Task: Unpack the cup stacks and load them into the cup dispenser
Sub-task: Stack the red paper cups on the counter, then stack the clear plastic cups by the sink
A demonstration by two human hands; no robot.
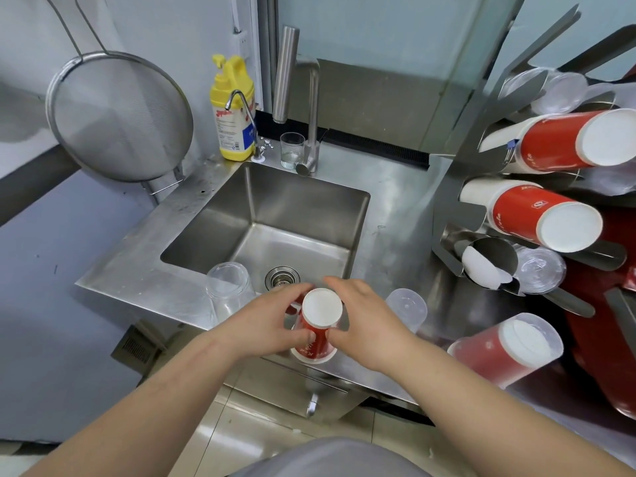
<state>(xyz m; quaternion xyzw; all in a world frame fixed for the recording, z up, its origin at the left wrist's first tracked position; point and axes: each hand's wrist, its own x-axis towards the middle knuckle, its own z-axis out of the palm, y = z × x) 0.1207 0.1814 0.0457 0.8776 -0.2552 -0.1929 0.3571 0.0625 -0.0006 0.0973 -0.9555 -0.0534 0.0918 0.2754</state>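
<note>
A short stack of red paper cups (318, 330), white bottom up, stands at the sink's front edge. My left hand (272, 321) grips it from the left and my right hand (361, 321) from the right. At the right, the steel cup dispenser (457, 187) holds two red cup stacks (564, 142) (537, 215) pointing outward, plus clear plastic cups (538, 270). Another red cup stack in a plastic sleeve (506, 349) lies on the counter at the lower right.
A steel sink (292, 215) with a drain lies ahead. Upturned clear cups (229, 290) (407, 309) stand on either side of my hands. A yellow soap bottle (232, 108), a glass (292, 149), taps and a hanging strainer (120, 115) are behind.
</note>
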